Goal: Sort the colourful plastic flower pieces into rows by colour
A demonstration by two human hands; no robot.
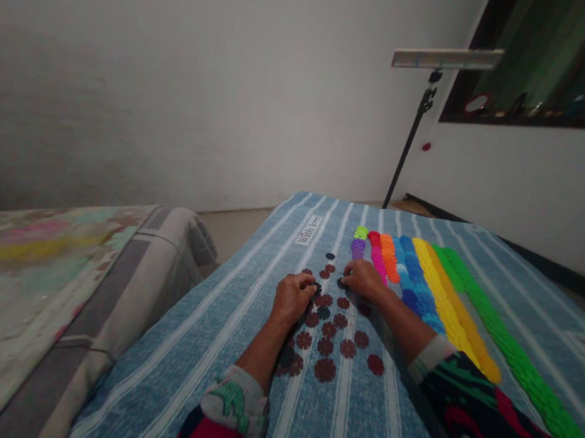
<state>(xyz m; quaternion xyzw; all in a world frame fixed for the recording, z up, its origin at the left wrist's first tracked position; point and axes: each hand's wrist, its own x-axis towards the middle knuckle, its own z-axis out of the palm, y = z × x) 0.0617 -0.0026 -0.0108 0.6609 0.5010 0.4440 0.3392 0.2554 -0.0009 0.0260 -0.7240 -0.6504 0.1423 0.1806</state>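
Brown, flower-edged plastic discs (325, 369) lie scattered over the striped blue cloth between my forearms, with a few black discs (322, 312) among them. My left hand (291, 296) is closed in a pinch on a black disc (318, 288) at the left of the scatter. To the right, my right hand (363, 279) is bent down with its fingertips closed on a dark disc (341, 282); part of that disc is hidden by the fingers. A single black disc (330, 256) lies just beyond both hands.
Rows of overlapping discs run along the cloth on the right: orange (389, 256), blue (420, 288), yellow (446, 310) and green (508, 347). A second covered surface (28, 280) stands to the left. Behind the table is a stand (409, 140) with a bar on top.
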